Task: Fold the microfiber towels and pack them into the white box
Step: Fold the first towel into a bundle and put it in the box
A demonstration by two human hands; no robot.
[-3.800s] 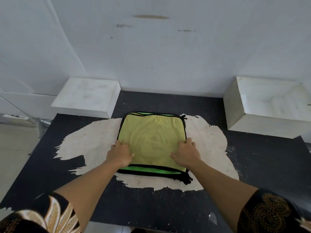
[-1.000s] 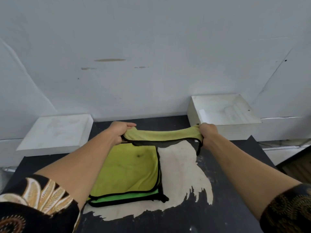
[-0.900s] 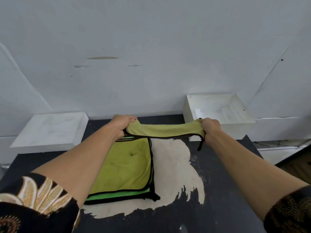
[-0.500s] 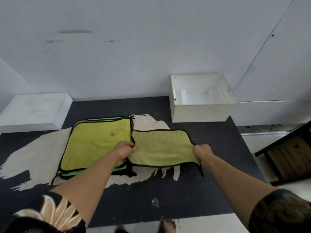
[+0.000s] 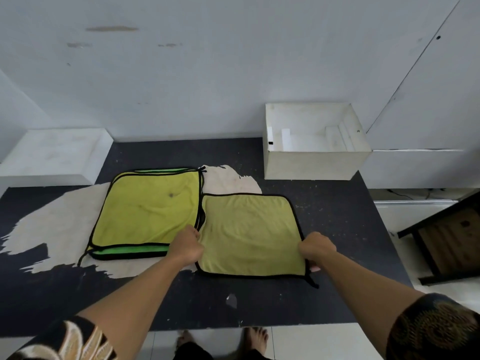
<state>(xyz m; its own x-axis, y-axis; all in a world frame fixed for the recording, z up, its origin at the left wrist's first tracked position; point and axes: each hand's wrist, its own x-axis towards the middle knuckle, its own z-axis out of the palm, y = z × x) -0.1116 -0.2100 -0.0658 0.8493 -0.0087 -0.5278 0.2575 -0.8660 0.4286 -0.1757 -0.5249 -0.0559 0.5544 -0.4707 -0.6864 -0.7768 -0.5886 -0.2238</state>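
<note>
Two hands grip one olive-yellow microfiber towel with black piping, which lies spread flat on the dark table. The left hand is curled into a fist on the towel's left edge near its front corner, pinching the cloth. The right hand is curled round the front right corner, with a fingertip showing beneath the hem. A short black loop trails off that corner just below the right hand. Between the hands the cloth is smooth.

Just left of the left hand sits a stack of bright yellow and green microfiber towels, black-edged and flat. Its right side meets the held towel's left edge; whether the two overlap I cannot tell. The stack rests on a pale worn patch of the tabletop that spreads further left.

Beyond the right hand, at the back of the table against the wall, stands the open white box, with white dividers showing inside. Far beyond the left hand, at the back left, lies a flat white block. To the right of the right hand, off the table, a black-framed wooden piece of furniture stands on the tiled floor. Below both forearms, past the table's near edge, bare feet show, and dark patterned sleeves cover the upper arms.
</note>
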